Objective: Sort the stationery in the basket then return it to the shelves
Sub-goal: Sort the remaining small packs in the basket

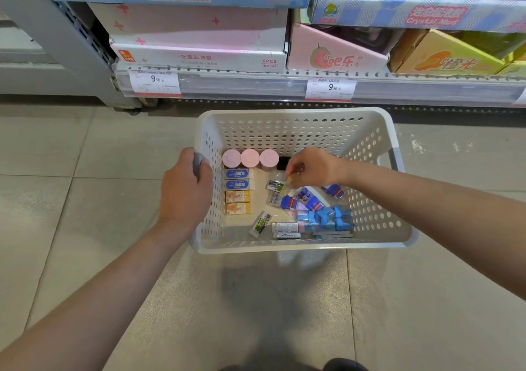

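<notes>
left hand (186, 191): fist wrapped round grey basket handle (198, 162) | right hand (311, 168): fingertips pinching small yellow-green eraser (286, 187) above loose pile in white basket (299, 114)

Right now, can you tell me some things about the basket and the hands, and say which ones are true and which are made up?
1. The left hand grips the grey handle on the white perforated plastic basket. True.
2. Three round pink lids stand in a row at the basket's far side. True.
3. The basket sits on a shelf. False: it stands on the tiled floor.
4. The right hand is outside the basket. False: it reaches inside, pinching a small packet.
5. Two orange boxes lie beside the left wall. True.
</notes>
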The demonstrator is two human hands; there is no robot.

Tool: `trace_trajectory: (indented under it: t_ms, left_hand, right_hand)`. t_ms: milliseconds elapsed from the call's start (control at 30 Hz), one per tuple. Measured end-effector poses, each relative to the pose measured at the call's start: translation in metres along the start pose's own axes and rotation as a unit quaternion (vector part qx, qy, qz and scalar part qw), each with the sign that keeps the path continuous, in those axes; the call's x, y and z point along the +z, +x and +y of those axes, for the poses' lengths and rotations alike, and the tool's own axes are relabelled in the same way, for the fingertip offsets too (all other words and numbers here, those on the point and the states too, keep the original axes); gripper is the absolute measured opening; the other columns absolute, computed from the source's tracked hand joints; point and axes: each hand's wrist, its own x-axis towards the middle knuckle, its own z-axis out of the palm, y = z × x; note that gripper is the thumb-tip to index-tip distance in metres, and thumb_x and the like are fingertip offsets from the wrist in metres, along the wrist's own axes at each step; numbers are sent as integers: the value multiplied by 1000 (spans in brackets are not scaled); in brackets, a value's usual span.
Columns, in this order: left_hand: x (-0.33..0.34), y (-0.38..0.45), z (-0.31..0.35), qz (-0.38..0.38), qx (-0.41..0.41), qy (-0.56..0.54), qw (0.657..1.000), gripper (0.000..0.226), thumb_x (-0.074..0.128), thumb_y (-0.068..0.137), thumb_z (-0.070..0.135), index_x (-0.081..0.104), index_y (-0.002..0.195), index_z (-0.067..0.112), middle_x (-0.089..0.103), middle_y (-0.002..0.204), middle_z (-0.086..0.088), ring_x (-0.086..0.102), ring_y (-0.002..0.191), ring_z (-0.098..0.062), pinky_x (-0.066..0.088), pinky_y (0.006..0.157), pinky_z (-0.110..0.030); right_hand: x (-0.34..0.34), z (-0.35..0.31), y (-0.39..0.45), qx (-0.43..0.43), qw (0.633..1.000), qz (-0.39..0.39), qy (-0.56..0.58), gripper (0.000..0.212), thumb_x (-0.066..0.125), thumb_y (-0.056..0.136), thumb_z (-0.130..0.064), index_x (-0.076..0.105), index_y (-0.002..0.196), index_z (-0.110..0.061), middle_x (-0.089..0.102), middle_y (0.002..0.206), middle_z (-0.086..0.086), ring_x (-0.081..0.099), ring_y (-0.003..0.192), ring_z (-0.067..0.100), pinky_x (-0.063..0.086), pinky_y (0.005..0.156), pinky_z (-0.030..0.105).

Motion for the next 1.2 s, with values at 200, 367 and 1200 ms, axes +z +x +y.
trace_trajectory:
  t_ms: [200, 367, 1200]
  left_hand:
    - [0, 0, -1, -1, 4, 0, 1000, 17, 41, 99, 20, 42, 88, 8, 48, 67, 4, 46, 54, -12, 36, 47, -24]
    - [0, 1, -2, -2, 0, 0, 1000, 17, 41, 99, 21, 46, 94, 6, 53, 75, -1, 48, 56, -12, 37, 48, -24]
    - [0, 2, -3, -6, -7, 12, 1000, 16, 41, 99, 24, 46, 96, 9, 59, 79, -5, 52, 58, -13, 43, 48, -29]
  right_hand:
    - [22, -6, -1, 29, 956, -34, 291, 8, 64, 85, -1, 67, 92, 2, 63, 94, 21, 57, 81, 21, 50, 74, 23]
    - [31, -5, 3, 43, 951, -25, 304, 32, 64, 78, 12, 60, 105, -6, 60, 103, 9, 60, 95, 22, 53, 87, 34]
    - [75, -45, 26, 119, 955, -66, 263, 16, 67, 75, 9, 69, 81, -6, 59, 74, 1, 57, 72, 13, 54, 73, 25]
